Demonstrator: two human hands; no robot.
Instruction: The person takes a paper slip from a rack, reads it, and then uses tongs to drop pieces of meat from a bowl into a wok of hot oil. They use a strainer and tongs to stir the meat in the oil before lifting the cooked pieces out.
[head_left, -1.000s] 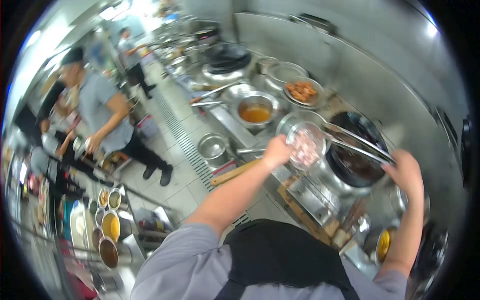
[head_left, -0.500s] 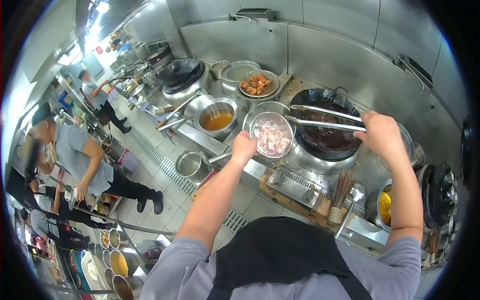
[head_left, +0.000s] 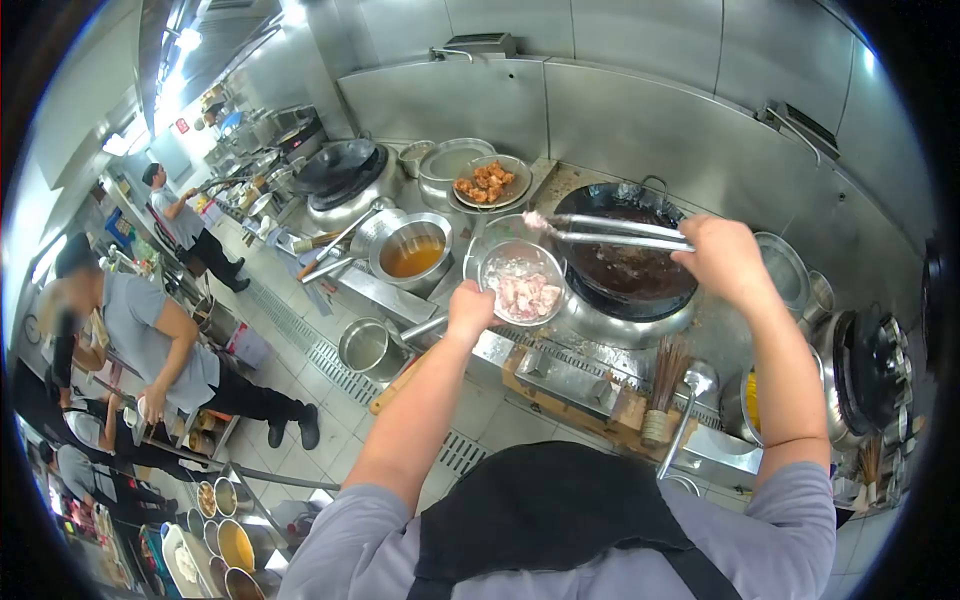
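Note:
My left hand (head_left: 470, 309) grips the rim of a metal bowl (head_left: 487, 268) that holds pale raw meat pieces (head_left: 526, 296). In my right hand (head_left: 724, 257) is a pair of metal tongs (head_left: 625, 241), pinched near the rear end. The tongs' tips close on a pale piece of meat (head_left: 538, 221) above the bowl's far side. Under the tongs sits a black wok (head_left: 605, 200) of dark oil (head_left: 630, 268), just right of the bowl.
A plate of browned fried pieces (head_left: 485, 183) stands behind the bowl. Left of it is a metal pot of orange liquid (head_left: 413, 258). A bamboo brush (head_left: 664, 390) and a ladle (head_left: 700, 378) lie at the stove's front edge. A co-worker (head_left: 160, 330) stands at the left.
The tongs, apart and over the wok before, have closed and now hold a piece of meat. The view has shifted slightly, so the scene sits further left.

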